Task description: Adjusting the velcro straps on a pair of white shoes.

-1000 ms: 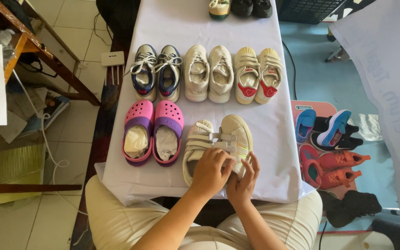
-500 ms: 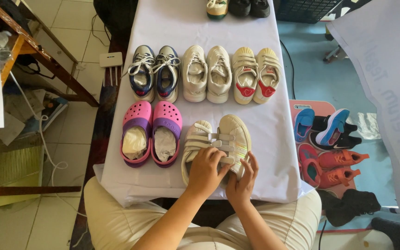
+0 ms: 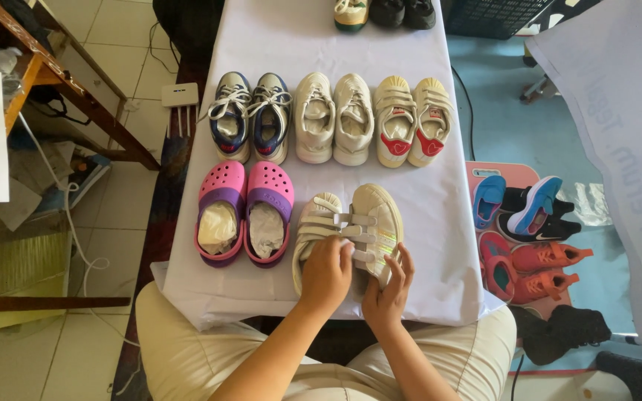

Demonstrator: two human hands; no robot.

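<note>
A pair of cream strap shoes (image 3: 351,219) lies at the near edge of a table draped in white cloth (image 3: 440,245). My left hand (image 3: 326,273) rests on the left shoe's heel end, fingers curled around a strap. My right hand (image 3: 386,292) grips the heel side of the right shoe, which is tilted onto its edge. Left of them sits a pair of pink and purple clogs (image 3: 243,212) stuffed with paper.
Behind stand blue-grey laced sneakers (image 3: 250,115), cream sneakers (image 3: 334,117) and cream strap shoes with red tongues (image 3: 413,119). More shoes (image 3: 384,11) are at the far end. Blue, red and black shoes (image 3: 533,238) lie on the floor right. A wooden table (image 3: 53,82) stands left.
Both hands stay on the cream strap shoes with only small finger shifts. The view has tilted slightly.
</note>
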